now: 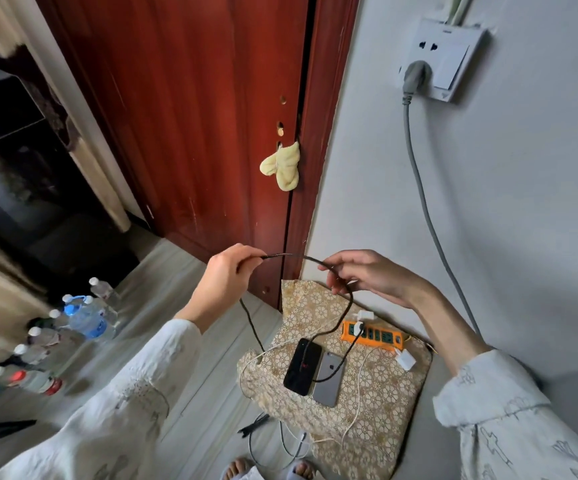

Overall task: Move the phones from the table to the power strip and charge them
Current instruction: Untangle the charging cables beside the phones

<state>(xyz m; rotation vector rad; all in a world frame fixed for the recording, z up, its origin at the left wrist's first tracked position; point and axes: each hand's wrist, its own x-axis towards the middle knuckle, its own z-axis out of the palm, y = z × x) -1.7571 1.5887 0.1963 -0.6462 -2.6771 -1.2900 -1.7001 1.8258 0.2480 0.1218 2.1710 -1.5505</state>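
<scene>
The left hand [225,282] and right hand [360,275] each pinch the black charging cable [348,299], held taut between them above the patterned cushion [377,403]. The black phone [302,367] and grey phone [329,379] lie side by side at 6 o'clock from the right hand, long axes running 12-to-6, near the orange power strip [372,336]. The right hand is nearer.

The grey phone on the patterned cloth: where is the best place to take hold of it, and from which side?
Grip the grey phone by its near short end, coming from the near right. Its left long edge lies against the black phone, and the black cable crosses its far part, so only the near end and right edge look free.
</scene>
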